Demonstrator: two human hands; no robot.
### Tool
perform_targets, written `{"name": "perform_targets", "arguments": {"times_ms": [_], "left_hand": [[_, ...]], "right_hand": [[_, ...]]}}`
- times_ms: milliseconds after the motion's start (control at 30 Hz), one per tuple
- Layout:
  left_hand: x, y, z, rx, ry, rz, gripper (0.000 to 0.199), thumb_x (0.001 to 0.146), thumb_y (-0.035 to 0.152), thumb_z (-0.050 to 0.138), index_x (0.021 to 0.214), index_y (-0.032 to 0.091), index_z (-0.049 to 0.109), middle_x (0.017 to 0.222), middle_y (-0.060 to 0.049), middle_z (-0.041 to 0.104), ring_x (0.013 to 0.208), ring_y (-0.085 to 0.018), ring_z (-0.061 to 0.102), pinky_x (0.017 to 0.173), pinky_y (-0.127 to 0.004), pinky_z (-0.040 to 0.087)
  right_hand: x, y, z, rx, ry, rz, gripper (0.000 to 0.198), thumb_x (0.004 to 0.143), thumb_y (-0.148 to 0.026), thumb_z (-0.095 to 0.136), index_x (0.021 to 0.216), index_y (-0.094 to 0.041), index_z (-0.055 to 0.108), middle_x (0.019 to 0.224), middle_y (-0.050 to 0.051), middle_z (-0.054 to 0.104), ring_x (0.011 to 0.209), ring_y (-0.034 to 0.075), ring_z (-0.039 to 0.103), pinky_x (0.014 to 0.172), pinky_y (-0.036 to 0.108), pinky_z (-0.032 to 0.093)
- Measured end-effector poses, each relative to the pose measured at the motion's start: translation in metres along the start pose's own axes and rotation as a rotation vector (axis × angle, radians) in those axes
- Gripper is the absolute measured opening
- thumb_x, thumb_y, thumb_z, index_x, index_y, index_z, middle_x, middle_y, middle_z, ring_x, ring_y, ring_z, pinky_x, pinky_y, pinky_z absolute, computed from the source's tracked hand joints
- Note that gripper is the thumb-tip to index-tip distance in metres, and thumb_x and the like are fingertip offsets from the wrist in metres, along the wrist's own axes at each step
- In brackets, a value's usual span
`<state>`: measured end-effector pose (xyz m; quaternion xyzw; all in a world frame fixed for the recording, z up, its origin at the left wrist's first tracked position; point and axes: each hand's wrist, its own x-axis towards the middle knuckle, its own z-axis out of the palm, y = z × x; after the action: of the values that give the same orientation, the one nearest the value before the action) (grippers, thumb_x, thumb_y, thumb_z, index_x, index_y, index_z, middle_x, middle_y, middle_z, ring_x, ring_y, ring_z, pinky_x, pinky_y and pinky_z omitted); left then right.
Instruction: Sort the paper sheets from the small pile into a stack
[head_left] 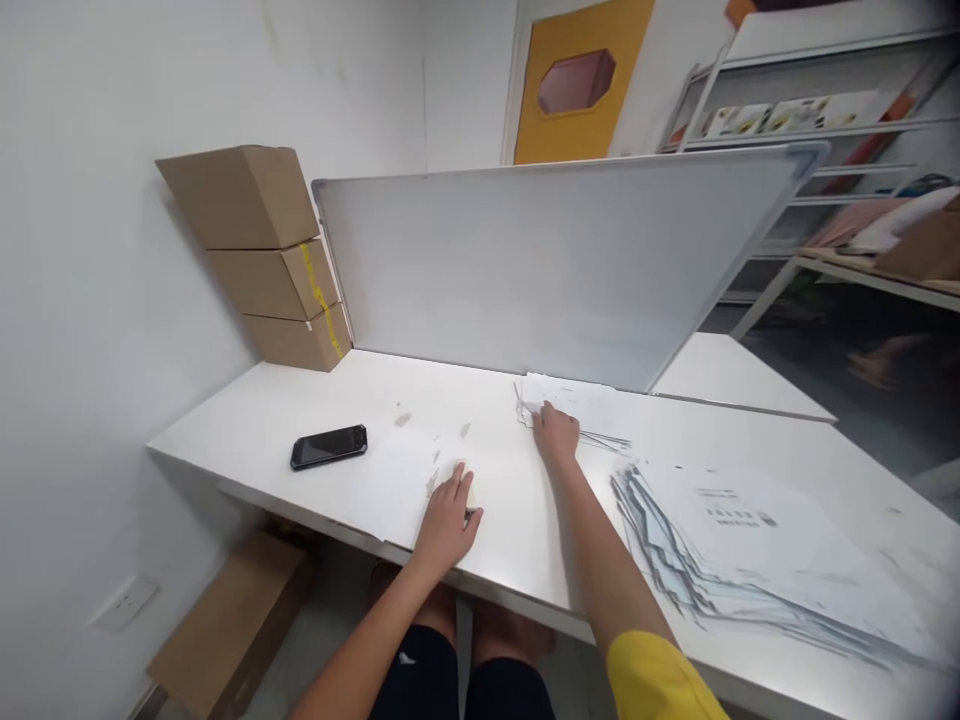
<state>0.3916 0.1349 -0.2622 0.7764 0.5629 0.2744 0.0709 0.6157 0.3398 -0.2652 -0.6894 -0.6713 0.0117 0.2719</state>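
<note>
My left hand [448, 520] rests near the table's front edge, its fingers curled over a small pale block [471, 498]. Most of that block is hidden under the fingers, so its kind cannot be made out. Just to the left lies a white sheet of paper [394, 480], flat on the table. Farther back, my right hand [556, 432] reaches to the left end of a small stack of papers [589, 402], its fingers closed at the corner of a sheet. This stack lies at the foot of the whiteboard.
A larger, uneven pile of printed sheets [750, 530] covers the right of the white table [480, 405]. A black phone [329, 447] lies at left. Stacked cardboard boxes [259, 250] and a whiteboard [525, 265] stand behind. Another box [225, 620] sits on the floor.
</note>
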Motion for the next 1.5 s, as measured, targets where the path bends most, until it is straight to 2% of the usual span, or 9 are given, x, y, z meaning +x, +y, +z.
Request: {"name": "perform_targets", "arguments": {"times_ms": [100, 267, 400, 533, 733, 900, 1033, 1267, 1500], "left_hand": [[0.002, 0.003, -0.007, 0.014, -0.013, -0.01, 0.058, 0.09, 0.031, 0.046, 0.144, 0.019, 0.031, 0.153, -0.013, 0.03, 0.132, -0.028, 0.042, 0.105, -0.045, 0.036], [0.008, 0.003, -0.004, 0.003, -0.055, -0.011, 0.061, 0.09, 0.033, 0.045, 0.146, 0.017, 0.027, 0.154, -0.014, 0.028, 0.133, -0.029, 0.039, 0.104, -0.046, 0.037], [0.004, 0.013, -0.007, 0.001, -0.014, -0.007, 0.061, 0.09, 0.03, 0.043, 0.146, 0.013, 0.027, 0.154, -0.016, 0.025, 0.139, -0.029, 0.031, 0.109, -0.048, 0.032], [-0.015, 0.014, -0.03, 0.053, 0.069, -0.021, 0.06, 0.087, 0.024, 0.043, 0.145, 0.017, 0.031, 0.151, -0.013, 0.034, 0.143, -0.029, 0.023, 0.114, -0.052, 0.022], [-0.066, -0.044, -0.08, 0.243, 0.08, -0.021, 0.06, 0.085, 0.03, 0.047, 0.142, 0.015, 0.039, 0.147, -0.014, 0.041, 0.141, -0.034, 0.027, 0.111, -0.056, 0.024], [-0.098, -0.079, -0.089, 0.265, 0.052, 0.111, 0.042, 0.088, 0.015, 0.037, 0.119, 0.02, 0.064, 0.122, -0.01, 0.065, 0.119, -0.025, 0.057, 0.103, -0.045, 0.04], [-0.107, -0.068, -0.083, 0.186, 0.277, 0.021, 0.039, 0.088, 0.013, 0.037, 0.111, 0.019, 0.068, 0.11, -0.009, 0.071, 0.104, -0.022, 0.065, 0.093, -0.038, 0.048], [-0.1, -0.045, -0.085, -0.16, 0.63, -0.402, 0.03, 0.086, 0.031, 0.048, 0.101, 0.02, 0.072, 0.102, -0.007, 0.073, 0.095, -0.022, 0.068, 0.085, -0.032, 0.052], [-0.097, -0.038, -0.09, -0.465, 0.882, -0.595, 0.033, 0.079, 0.041, 0.059, 0.098, 0.017, 0.072, 0.097, -0.008, 0.073, 0.09, -0.023, 0.067, 0.082, -0.031, 0.051]], "right_hand": [[-0.011, 0.0, -0.006, -0.006, 0.058, -0.032, 0.038, 0.093, -0.018, 0.033, 0.117, -0.009, 0.059, 0.091, 0.015, 0.071, 0.09, 0.022, 0.062, 0.093, 0.036, 0.032], [-0.046, -0.007, -0.019, 0.084, 0.172, -0.127, 0.039, 0.092, -0.021, 0.031, 0.111, -0.012, 0.064, 0.092, 0.013, 0.071, 0.086, 0.022, 0.061, 0.086, 0.033, 0.038], [-0.092, -0.012, -0.028, 0.14, 0.113, -0.199, 0.039, 0.092, -0.025, 0.031, 0.11, -0.014, 0.064, 0.092, 0.011, 0.071, 0.084, 0.022, 0.061, 0.08, 0.032, 0.042], [-0.147, -0.01, -0.044, 0.2, 0.031, -0.231, 0.038, 0.093, -0.029, 0.032, 0.111, -0.018, 0.064, 0.094, 0.01, 0.071, 0.088, 0.023, 0.063, 0.079, 0.032, 0.046], [-0.195, -0.01, -0.068, 0.273, -0.076, -0.418, 0.038, 0.094, -0.038, 0.035, 0.116, -0.021, 0.062, 0.106, 0.01, 0.069, 0.101, 0.024, 0.062, 0.086, 0.037, 0.049], [-0.186, -0.012, -0.068, 0.139, -0.218, -0.453, 0.06, 0.088, -0.052, 0.046, 0.139, -0.02, 0.044, 0.145, 0.013, 0.043, 0.136, 0.029, 0.036, 0.109, 0.05, 0.03], [-0.184, -0.018, -0.066, 0.06, -0.332, -0.354, 0.059, 0.09, -0.048, 0.045, 0.139, -0.016, 0.044, 0.148, 0.013, 0.039, 0.138, 0.028, 0.034, 0.111, 0.048, 0.026], [-0.188, -0.027, -0.075, 0.042, -0.229, -0.307, 0.044, 0.09, -0.036, 0.047, 0.13, -0.018, 0.052, 0.137, 0.012, 0.053, 0.126, 0.026, 0.047, 0.1, 0.041, 0.037], [-0.187, -0.025, -0.072, 0.058, -0.191, -0.315, 0.042, 0.09, -0.035, 0.049, 0.128, -0.017, 0.053, 0.134, 0.012, 0.055, 0.122, 0.026, 0.049, 0.097, 0.04, 0.039]]}}
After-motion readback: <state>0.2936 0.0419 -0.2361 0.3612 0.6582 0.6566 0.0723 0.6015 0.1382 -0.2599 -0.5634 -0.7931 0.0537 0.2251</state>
